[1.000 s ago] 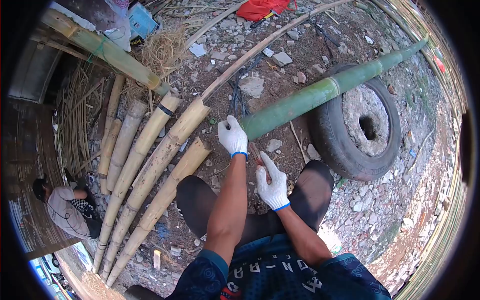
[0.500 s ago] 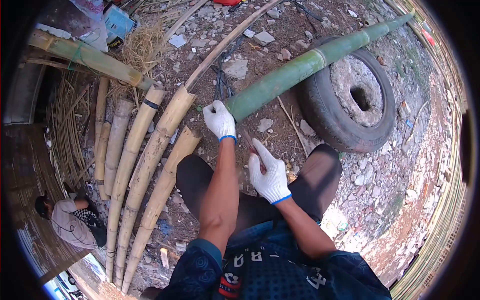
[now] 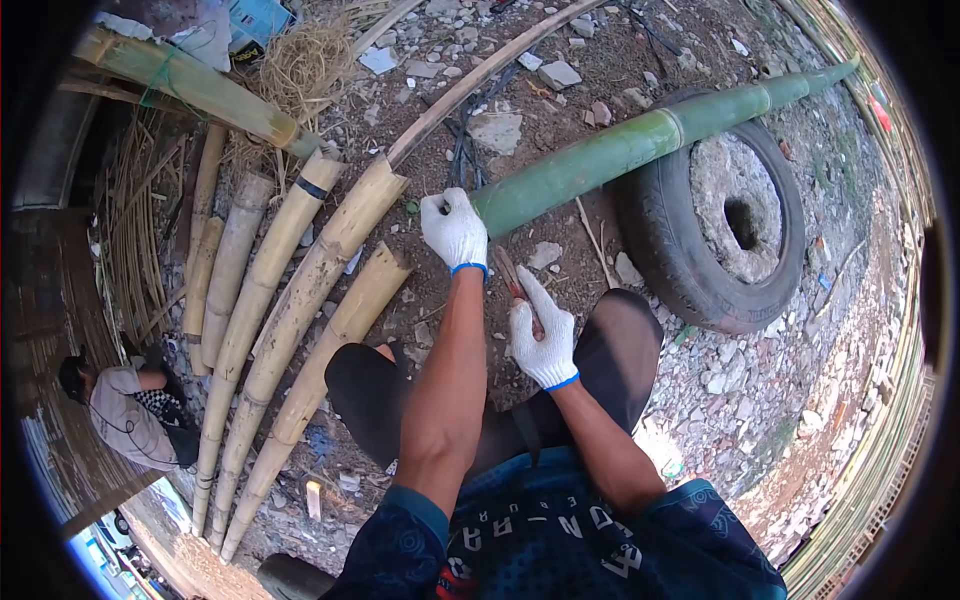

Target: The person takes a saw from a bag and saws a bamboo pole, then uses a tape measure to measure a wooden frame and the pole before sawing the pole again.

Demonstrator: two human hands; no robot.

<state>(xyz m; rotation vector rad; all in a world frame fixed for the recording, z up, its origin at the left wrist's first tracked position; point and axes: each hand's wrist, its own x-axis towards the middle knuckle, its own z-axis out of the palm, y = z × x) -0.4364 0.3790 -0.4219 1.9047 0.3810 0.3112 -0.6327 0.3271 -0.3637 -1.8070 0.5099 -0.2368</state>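
Outdoors, on stony ground (image 3: pixel 730 400), a person crouches over one green bamboo pole (image 3: pixel 600 160) with two hands in white gloves with blue cuffs. The left hand (image 3: pixel 455 230) is closed around the pole's near cut end, fingers curled over it. The right hand (image 3: pixel 543 340) is wrapped around the handle of one slim reddish-brown tool (image 3: pixel 508 278), with a finger laid along it; the tool points up toward the left wrist and ends just beside it, and what kind of blade it carries cannot be told. The green pole runs from the left hand up and to the right, lying across the top of one old tyre (image 3: pixel 660 270) whose middle is packed with a grey stony fill with a hole in it. Left of the hands lie six dry tan bamboo poles (image 3: pixel 320 275) side by side, near ends toward the hands: three thick ones, one of them ringed with a black band, and three thinner ones farther out. One more yellow-green pole (image 3: pixel 190 85) lies crosswise above them, and one long thin curved cane (image 3: pixel 480 75) runs behind the left hand. A clump of dry grass (image 3: pixel 300 65) sits by the crosswise pole. At the far left a bundle of thin bamboo strips (image 3: pixel 140 200) lies on the ground, and below it one other person (image 3: pixel 125 420) crouches, well apart.
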